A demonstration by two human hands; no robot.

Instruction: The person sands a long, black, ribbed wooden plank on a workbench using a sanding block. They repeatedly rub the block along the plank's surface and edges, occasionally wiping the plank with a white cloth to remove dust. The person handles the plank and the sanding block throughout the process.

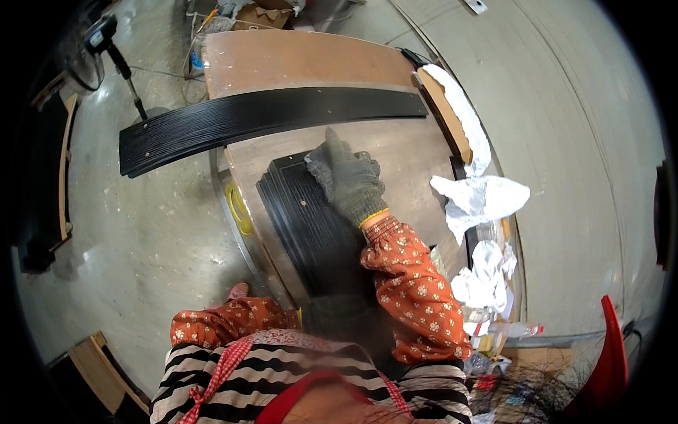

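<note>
On the bench, a stack of black grained boards (293, 212) lies lengthwise toward me. My right hand (346, 177), in a grey knit glove with a yellow cuff edge, is over the far right corner of the stack. One finger points away from me while the others look curled. A greyish patch at the fingers could be a cloth or part of the glove; I cannot make it out. In a dark glove, my left hand (335, 314) is by the stack's near end, in shadow and blurred, its fingers hidden. Beyond the stack, a long black board (275, 116) lies crosswise.
The long board overhangs the left edge of the bench (413, 152). White crumpled sheets (484, 201) and a cardboard strip (445, 113) line the right side. A yellow coil (239, 208) hangs at the left. Further black boards (46, 177) stand at the far left.
</note>
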